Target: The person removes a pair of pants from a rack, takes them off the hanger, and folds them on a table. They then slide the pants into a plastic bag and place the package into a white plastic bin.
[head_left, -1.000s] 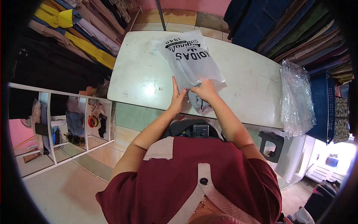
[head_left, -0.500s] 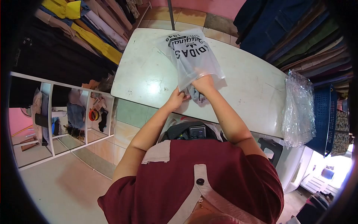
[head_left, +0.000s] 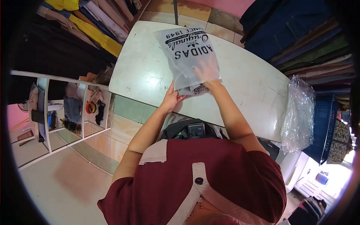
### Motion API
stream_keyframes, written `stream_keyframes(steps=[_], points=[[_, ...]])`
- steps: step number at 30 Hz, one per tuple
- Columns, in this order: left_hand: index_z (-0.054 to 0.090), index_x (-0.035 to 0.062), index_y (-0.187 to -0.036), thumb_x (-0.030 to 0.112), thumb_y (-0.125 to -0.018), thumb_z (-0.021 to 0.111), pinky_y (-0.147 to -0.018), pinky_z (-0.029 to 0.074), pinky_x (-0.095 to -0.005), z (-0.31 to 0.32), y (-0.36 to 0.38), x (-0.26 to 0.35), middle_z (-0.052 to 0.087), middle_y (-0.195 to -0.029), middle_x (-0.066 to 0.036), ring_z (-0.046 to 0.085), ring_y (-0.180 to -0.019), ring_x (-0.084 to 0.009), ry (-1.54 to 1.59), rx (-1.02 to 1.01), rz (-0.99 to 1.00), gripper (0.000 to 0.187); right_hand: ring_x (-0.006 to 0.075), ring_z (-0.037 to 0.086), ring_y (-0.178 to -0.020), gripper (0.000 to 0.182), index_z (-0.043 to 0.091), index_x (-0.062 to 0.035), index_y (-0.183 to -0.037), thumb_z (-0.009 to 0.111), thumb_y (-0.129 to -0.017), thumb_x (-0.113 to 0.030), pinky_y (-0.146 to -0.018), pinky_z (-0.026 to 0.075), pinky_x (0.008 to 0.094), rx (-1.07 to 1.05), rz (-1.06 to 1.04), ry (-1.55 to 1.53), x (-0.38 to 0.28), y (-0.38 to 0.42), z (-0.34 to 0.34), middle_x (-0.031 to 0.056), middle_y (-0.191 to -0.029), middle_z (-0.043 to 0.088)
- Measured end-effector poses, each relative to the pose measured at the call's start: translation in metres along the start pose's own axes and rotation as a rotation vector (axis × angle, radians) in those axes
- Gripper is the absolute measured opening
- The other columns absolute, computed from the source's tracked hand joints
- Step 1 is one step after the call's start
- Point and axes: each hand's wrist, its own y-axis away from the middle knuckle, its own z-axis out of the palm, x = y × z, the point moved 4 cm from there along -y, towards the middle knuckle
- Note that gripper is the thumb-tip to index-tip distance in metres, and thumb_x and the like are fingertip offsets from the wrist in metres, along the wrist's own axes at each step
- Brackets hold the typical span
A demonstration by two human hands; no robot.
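A frosted plastic bag (head_left: 187, 67) with black "ADIDAS Originals" lettering lies on the white table, its mouth towards me. My left hand (head_left: 172, 100) pinches the left corner of that mouth, thumb on top and fingers underneath. Through the translucent plastic I see my right hand (head_left: 206, 71) inside the bag, fingers spread and stretched out. Beneath its wrist a folded grey and plaid cloth item (head_left: 194, 90) shows at the bag's mouth; most of it is hidden within.
The white table (head_left: 247, 90) spans the space before me. A stack of clear plastic bags (head_left: 298, 116) hangs over its right edge beside a blue basket (head_left: 320, 127). Clothes racks (head_left: 88, 30) stand left and right, and a white shelf unit (head_left: 47, 112) is at the left.
My right hand has gone deeper into the bag and its fingers have spread. The cloth now lies further inside, and the bag looks flatter and fuller. My left hand has shifted slightly left.
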Motion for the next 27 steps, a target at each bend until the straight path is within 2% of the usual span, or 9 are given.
stream_keyframes(steps=[2, 5, 7, 10, 17, 20, 23, 24, 27], points=[[0.016, 0.0264, -0.145, -0.001, -0.094, 0.025, -0.093, 0.045, -0.0321, -0.001, 0.003, -0.003, 0.044, -0.132, -0.006, 0.052, -0.111, -0.0169, 0.020, 0.021, -0.018, 0.059, 0.0423, 0.029, -0.128, 0.061, 0.051, -0.0153, -0.127, 0.061, -0.075, -0.046, -0.105, 0.024, 0.0515, 0.288, -0.222, 0.135, -0.005, 0.021, -0.010, 0.0176, -0.141, 0.033], [0.019, 0.0228, -0.144, 0.003, -0.096, 0.025, -0.094, 0.045, -0.0324, -0.004, 0.004, -0.009, 0.044, -0.132, -0.008, 0.052, -0.112, -0.0177, 0.060, 0.042, -0.029, 0.052, 0.0401, 0.034, -0.125, 0.050, 0.054, -0.0179, -0.123, 0.060, -0.078, -0.039, -0.103, 0.027, 0.0483, 0.057, -0.460, 0.096, -0.034, 0.049, -0.009, 0.0175, -0.135, 0.041], [0.031, 0.0090, -0.135, 0.004, -0.097, 0.026, -0.097, 0.045, -0.0381, -0.012, 0.001, -0.016, 0.046, -0.129, -0.012, 0.053, -0.111, -0.0237, 0.053, 0.052, 0.022, 0.039, 0.0379, 0.037, -0.123, 0.049, 0.054, -0.0202, -0.123, 0.059, -0.078, -0.039, -0.102, 0.029, 0.0482, 0.002, -0.382, 0.098, -0.043, 0.040, 0.005, 0.0156, -0.132, 0.044], [0.035, 0.0040, -0.130, 0.008, -0.098, 0.028, -0.098, 0.045, -0.0390, -0.014, 0.001, -0.019, 0.048, -0.125, -0.014, 0.054, -0.110, -0.0240, 0.108, 0.061, 0.017, 0.032, 0.0340, 0.042, -0.119, 0.048, 0.055, -0.0235, -0.122, 0.060, -0.077, -0.040, -0.099, 0.032, 0.0483, -0.057, -0.272, 0.100, -0.042, 0.016, 0.026, 0.0123, -0.127, 0.049], [0.036, 0.0028, -0.129, 0.005, -0.098, 0.028, -0.096, 0.047, -0.0385, -0.018, 0.002, -0.018, 0.049, -0.124, -0.015, 0.055, -0.110, -0.0245, 0.121, 0.074, 0.021, 0.032, 0.0333, 0.042, -0.119, 0.050, 0.054, -0.0269, -0.123, 0.061, -0.076, -0.042, -0.099, 0.031, 0.0488, -0.177, -0.061, 0.221, -0.046, 0.003, 0.019, 0.0103, -0.127, 0.049], [0.033, 0.0024, -0.131, 0.000, -0.093, 0.037, -0.094, 0.048, -0.0370, -0.025, 0.001, -0.020, 0.047, -0.127, -0.016, 0.055, -0.109, -0.0254, 0.133, 0.039, 0.001, 0.038, 0.0348, 0.039, -0.122, 0.056, 0.051, -0.0268, -0.127, 0.063, -0.076, -0.043, -0.103, 0.027, 0.0489, -0.010, -0.231, 0.107, -0.032, 0.017, 0.020, 0.0136, -0.130, 0.047], [0.029, 0.0033, -0.133, -0.001, -0.077, 0.063, -0.079, 0.049, -0.0312, -0.015, 0.031, 0.013, 0.052, -0.117, -0.017, 0.059, -0.096, -0.0218, -0.439, 0.199, 0.500, 0.065, 0.0362, 0.036, -0.125, 0.059, 0.048, -0.0249, -0.131, 0.063, -0.076, -0.042, -0.105, 0.022, 0.0516, 0.097, -0.215, 0.231, -0.016, 0.034, 0.008, 0.0177, -0.131, 0.046], [0.029, 0.0033, -0.133, -0.001, -0.077, 0.063, -0.079, 0.049, -0.0312, -0.017, 0.028, 0.014, 0.052, -0.117, -0.017, 0.059, -0.096, -0.0218, -0.438, 0.199, 0.498, 0.065, 0.0362, 0.036, -0.125, 0.059, 0.048, -0.0249, -0.131, 0.063, -0.076, -0.042, -0.105, 0.022, 0.0516, 0.095, -0.214, 0.232, -0.010, 0.037, 0.011, 0.0177, -0.131, 0.046], [0.048, 0.0014, -0.102, 0.009, -0.074, 0.067, -0.065, 0.048, -0.0340, -0.011, 0.024, 0.031, 0.058, -0.087, -0.015, 0.060, -0.079, -0.0275, -1.054, 0.175, 0.772, 0.034, 0.0359, 0.037, -0.124, 0.056, 0.050, -0.0185, -0.129, 0.062, -0.077, -0.037, -0.104, 0.021, 0.0553, 0.066, -0.184, 0.079, -0.003, 0.044, 0.020, 0.0204, -0.128, 0.047]])
